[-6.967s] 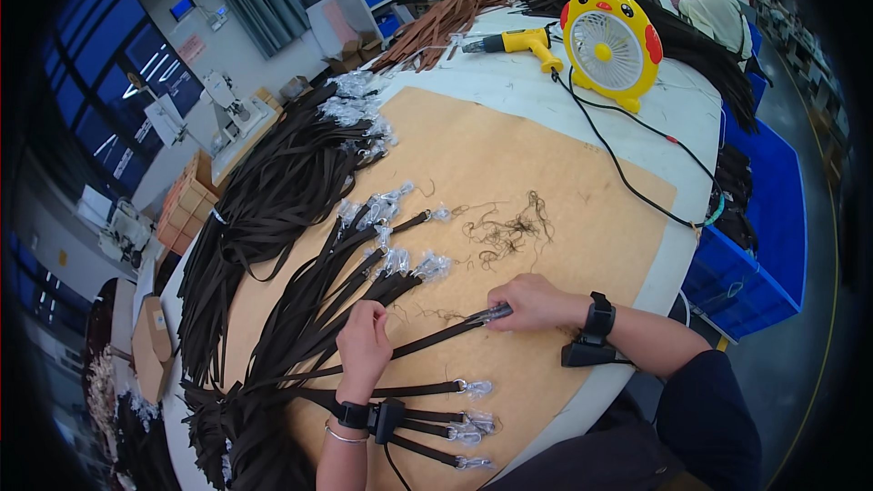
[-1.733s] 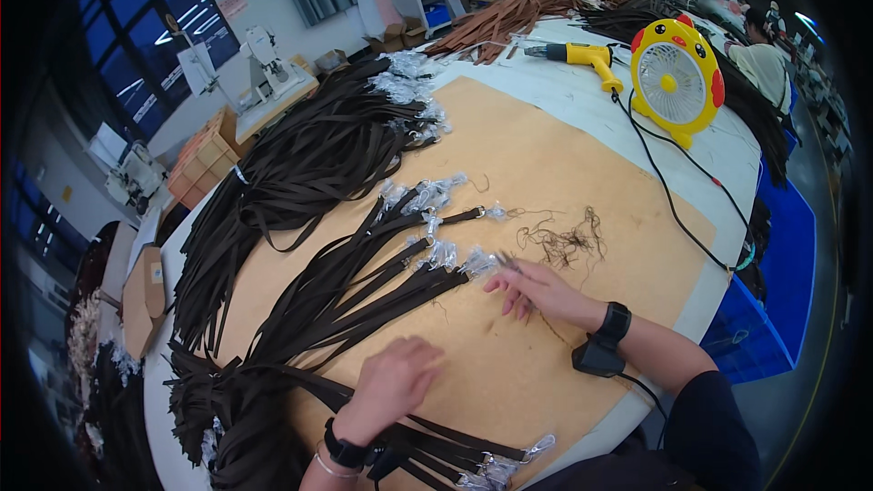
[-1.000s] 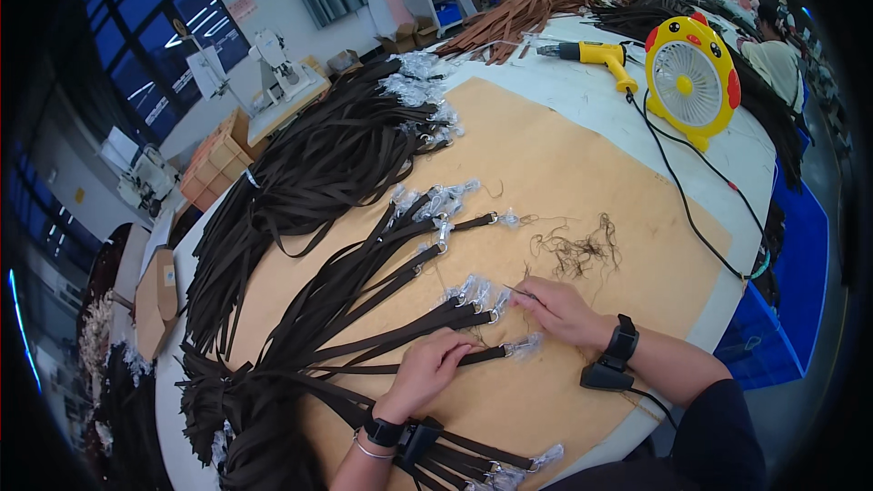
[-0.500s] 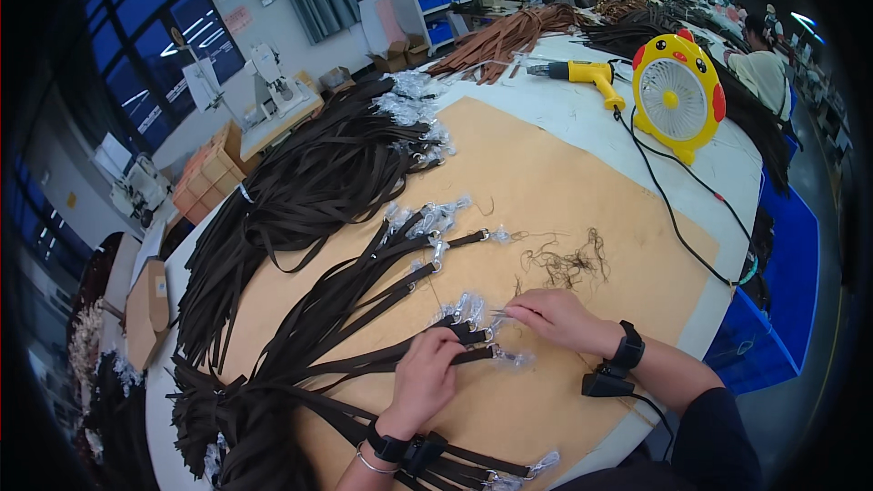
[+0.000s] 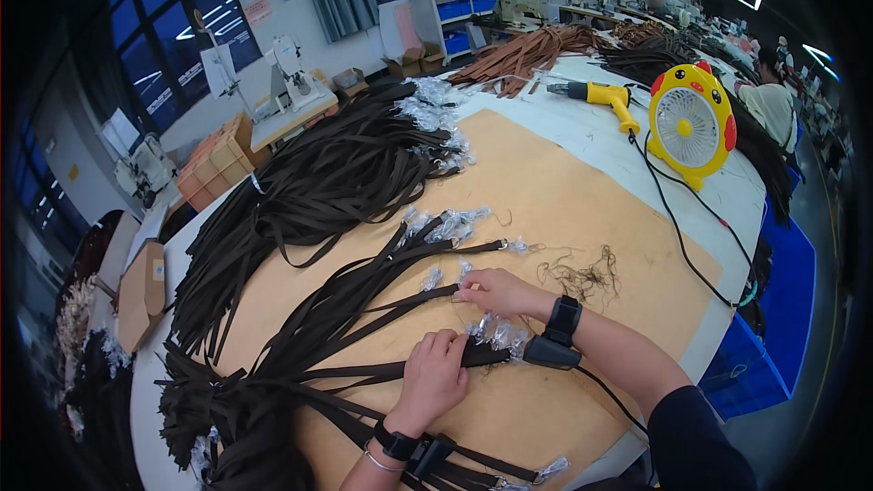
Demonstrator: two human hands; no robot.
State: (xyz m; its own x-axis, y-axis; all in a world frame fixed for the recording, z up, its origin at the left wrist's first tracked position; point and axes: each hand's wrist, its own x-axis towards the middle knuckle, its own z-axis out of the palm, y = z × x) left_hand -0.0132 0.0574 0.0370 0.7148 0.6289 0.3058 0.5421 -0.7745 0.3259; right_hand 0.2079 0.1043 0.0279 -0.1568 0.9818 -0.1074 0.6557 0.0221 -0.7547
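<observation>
Dark flat straps [image 5: 350,316] fan out over a tan sheet [image 5: 546,191], their ends fitted with metal clasps wrapped in clear plastic [image 5: 496,332]. Closed over a small group of strap ends, my left hand [image 5: 436,371] presses low at the middle of the sheet. Just beyond it, my right hand [image 5: 498,293] pinches the end of another strap [image 5: 426,298], with fingertips together beside its clasp. Whether a small tool is also in the right hand is hidden. Both wrists wear black bands, and a dark box with a cable hangs by the right one.
A larger pile of dark straps [image 5: 309,186] lies far left, brown straps [image 5: 527,55] at the back. Loose thread scraps [image 5: 587,273] lie right of centre. A yellow heat gun [image 5: 605,100] and yellow fan [image 5: 691,127] stand far right, with cables trailing. Blue bin [image 5: 782,300] beside the table.
My right hand has moved left and away from me, from the ends by my left hand to another strap. A thin pointed metal tip seen at its fingers no longer shows. The view has shifted slightly.
</observation>
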